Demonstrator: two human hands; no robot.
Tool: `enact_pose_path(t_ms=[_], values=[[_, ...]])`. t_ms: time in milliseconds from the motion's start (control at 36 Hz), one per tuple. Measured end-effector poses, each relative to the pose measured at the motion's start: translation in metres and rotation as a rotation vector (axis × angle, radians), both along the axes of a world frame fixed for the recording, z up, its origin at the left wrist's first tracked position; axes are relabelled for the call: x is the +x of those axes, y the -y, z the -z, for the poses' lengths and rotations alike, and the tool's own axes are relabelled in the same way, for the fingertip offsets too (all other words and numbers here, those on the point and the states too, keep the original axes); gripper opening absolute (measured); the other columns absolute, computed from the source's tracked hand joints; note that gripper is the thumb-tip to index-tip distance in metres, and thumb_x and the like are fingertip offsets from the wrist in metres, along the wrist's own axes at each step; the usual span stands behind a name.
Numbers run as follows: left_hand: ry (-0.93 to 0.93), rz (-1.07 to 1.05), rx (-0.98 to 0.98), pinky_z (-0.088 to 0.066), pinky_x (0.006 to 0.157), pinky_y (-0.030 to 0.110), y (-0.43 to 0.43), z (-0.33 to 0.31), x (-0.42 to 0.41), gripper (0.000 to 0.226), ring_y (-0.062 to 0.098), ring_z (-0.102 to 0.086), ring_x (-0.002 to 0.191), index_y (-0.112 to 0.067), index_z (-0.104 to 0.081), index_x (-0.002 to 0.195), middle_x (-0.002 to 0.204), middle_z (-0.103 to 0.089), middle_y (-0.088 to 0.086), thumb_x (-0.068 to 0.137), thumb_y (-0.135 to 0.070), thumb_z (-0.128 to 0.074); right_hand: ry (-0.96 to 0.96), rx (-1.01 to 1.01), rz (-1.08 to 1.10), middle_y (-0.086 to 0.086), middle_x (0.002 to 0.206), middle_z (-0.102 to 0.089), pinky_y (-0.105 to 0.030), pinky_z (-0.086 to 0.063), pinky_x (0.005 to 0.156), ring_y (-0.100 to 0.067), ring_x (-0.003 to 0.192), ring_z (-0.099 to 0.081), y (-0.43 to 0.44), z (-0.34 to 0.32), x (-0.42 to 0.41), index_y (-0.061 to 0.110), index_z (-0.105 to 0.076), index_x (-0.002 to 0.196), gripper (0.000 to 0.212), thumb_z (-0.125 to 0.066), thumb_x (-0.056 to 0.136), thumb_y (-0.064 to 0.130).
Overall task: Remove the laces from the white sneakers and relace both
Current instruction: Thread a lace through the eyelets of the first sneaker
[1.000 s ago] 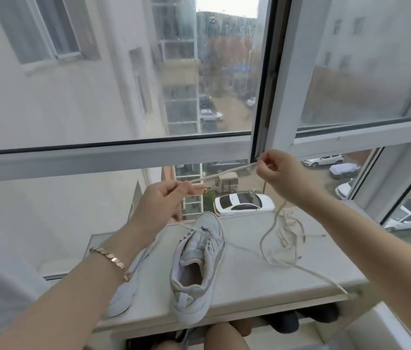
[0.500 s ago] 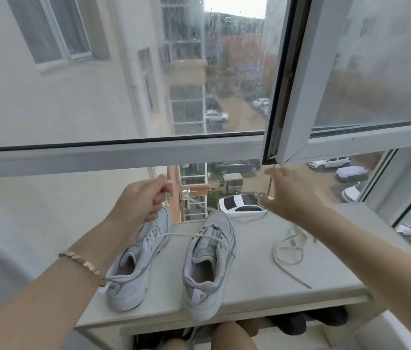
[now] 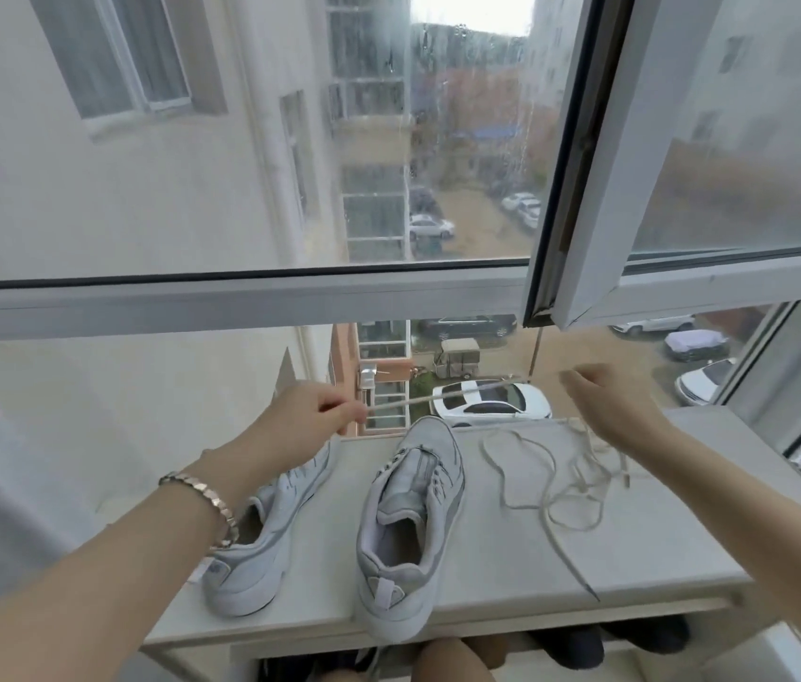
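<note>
Pinching a lace point(image 3: 438, 396) with my left hand point(image 3: 310, 416), I am holding it taut toward three o'clock; whether my right hand point(image 3: 605, 401) is gripping it, I cannot tell.

left sneaker point(image 3: 261, 548) beside right sneaker point(image 3: 413, 524) on table point(image 3: 487, 573) | loose lace point(image 3: 578, 477) right of both | window point(image 3: 241, 297) behind

Right hand point(image 3: 605, 403) fingers motion-blurred

Lace point(image 3: 443, 397) now clear of sneaker point(image 3: 408, 524)
</note>
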State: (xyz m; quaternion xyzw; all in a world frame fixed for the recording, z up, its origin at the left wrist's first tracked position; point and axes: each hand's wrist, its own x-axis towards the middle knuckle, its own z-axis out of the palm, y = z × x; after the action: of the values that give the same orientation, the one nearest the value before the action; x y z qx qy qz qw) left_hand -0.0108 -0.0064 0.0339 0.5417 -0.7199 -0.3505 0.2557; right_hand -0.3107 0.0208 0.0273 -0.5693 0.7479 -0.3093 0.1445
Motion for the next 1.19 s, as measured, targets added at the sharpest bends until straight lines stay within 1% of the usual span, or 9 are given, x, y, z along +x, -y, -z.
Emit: enact_pose_path(t_ms=[111, 167, 278, 417, 556, 778, 944, 1056, 1194], values=[[0.054, -0.074, 0.066, -0.027, 0.041, 0.014, 0.007, 0.019, 0.0, 0.023, 0.007, -0.032, 0.042, -0.008, -0.069, 0.078, 0.062, -0.051, -0.003, 0.092, -0.022, -0.056, -0.246, 0.299, 0.031, -0.006, 0.064, -0.053, -0.029, -0.035, 0.055, -0.026, 0.067, -0.05, -0.003, 0.024, -0.011, 0.013, -0.047, 0.055, 0.036, -0.046, 0.089, 0.026], [0.048, -0.046, 0.072, -0.026, 0.039, 0.012, 0.006, 0.021, -0.011, 0.027, 0.004, -0.03, 0.039, -0.001, -0.067, 0.084, 0.058, -0.052, -0.011, 0.093, -0.023, -0.053, -0.382, 0.392, -0.092, -0.01, 0.103, -0.062, -0.031, -0.046, 0.078, -0.027, 0.098, -0.056, -0.006, 0.029, 0.002, 0.011, -0.064, 0.094, 0.022, -0.055, 0.084, 0.028], [-0.012, 0.131, 0.127, -0.031, 0.046, 0.014, -0.001, 0.01, -0.046, 0.026, 0.006, -0.037, 0.047, -0.022, -0.069, 0.077, 0.061, -0.052, -0.006, 0.094, -0.023, -0.05, -0.191, 0.166, -0.455, 0.0, 0.147, -0.029, -0.016, -0.017, 0.106, -0.012, 0.134, -0.026, -0.007, 0.036, 0.039, 0.017, -0.02, 0.147, 0.081, -0.065, 0.081, 0.03], [-0.189, 0.197, 0.129, -0.053, 0.066, 0.021, -0.001, 0.005, -0.074, 0.008, 0.007, -0.064, 0.068, -0.017, -0.072, 0.085, 0.075, -0.07, 0.0, 0.084, -0.013, -0.066, 0.381, 0.053, -0.599, 0.014, 0.107, -0.058, -0.015, -0.047, 0.08, 0.0, 0.089, -0.059, -0.003, 0.029, 0.078, 0.028, -0.04, 0.129, 0.057, -0.066, 0.081, 0.014], [-0.244, 0.112, 0.127, -0.041, 0.046, 0.011, 0.007, 0.015, -0.07, 0.006, 0.001, -0.058, 0.052, -0.017, -0.071, 0.074, 0.062, -0.068, -0.004, 0.078, -0.014, -0.074, 0.358, -0.037, -0.563, 0.018, 0.05, -0.048, -0.011, -0.031, 0.05, 0.001, 0.049, -0.04, 0.0, 0.037, 0.074, 0.035, -0.063, 0.072, 0.014, -0.068, 0.082, 0.026], [-0.189, -0.002, 0.19, -0.041, 0.047, 0.014, 0.014, 0.036, -0.047, 0.009, -0.001, -0.059, 0.053, -0.015, -0.073, 0.073, 0.061, -0.069, -0.009, 0.081, -0.014, -0.07, 0.171, 0.063, -0.353, 0.018, 0.044, -0.048, -0.006, -0.035, 0.052, 0.003, 0.046, -0.044, -0.001, 0.049, 0.034, 0.034, -0.069, 0.068, 0.016, -0.066, 0.084, 0.033], [-0.28, 0.058, 0.227, -0.048, 0.053, 0.012, 0.009, 0.036, -0.068, 0.01, 0.005, -0.064, 0.053, -0.012, -0.069, 0.069, 0.062, -0.071, 0.001, 0.073, -0.011, -0.078, 0.304, 0.211, -0.498, 0.013, 0.094, -0.065, -0.015, -0.051, 0.073, 0.001, 0.073, -0.063, 0.0, 0.05, 0.057, 0.035, -0.055, 0.113, 0.039, -0.073, 0.079, 0.025], [-0.232, 0.031, 0.14, -0.046, 0.054, 0.012, 0.009, 0.04, -0.074, 0.016, 0.001, -0.064, 0.057, -0.018, -0.065, 0.072, 0.059, -0.069, -0.006, 0.073, -0.025, -0.079, 0.373, 0.049, -0.51, 0.023, 0.053, -0.056, -0.006, -0.035, 0.05, 0.005, 0.048, -0.047, 0.0, 0.052, 0.07, 0.032, -0.068, 0.081, 0.016, -0.064, 0.087, 0.017], [0.195, -0.014, 0.103, -0.04, 0.074, 0.02, 0.006, 0.061, -0.055, 0.04, 0.004, -0.055, 0.09, -0.034, -0.054, 0.113, 0.104, -0.058, -0.017, 0.077, -0.045, -0.069, 0.265, 0.068, -0.301, 0.013, 0.043, -0.045, -0.005, -0.034, 0.05, 0.002, 0.047, -0.043, 0.007, 0.064, 0.065, 0.021, -0.072, 0.075, 0.021, -0.059, 0.091, 0.026]])
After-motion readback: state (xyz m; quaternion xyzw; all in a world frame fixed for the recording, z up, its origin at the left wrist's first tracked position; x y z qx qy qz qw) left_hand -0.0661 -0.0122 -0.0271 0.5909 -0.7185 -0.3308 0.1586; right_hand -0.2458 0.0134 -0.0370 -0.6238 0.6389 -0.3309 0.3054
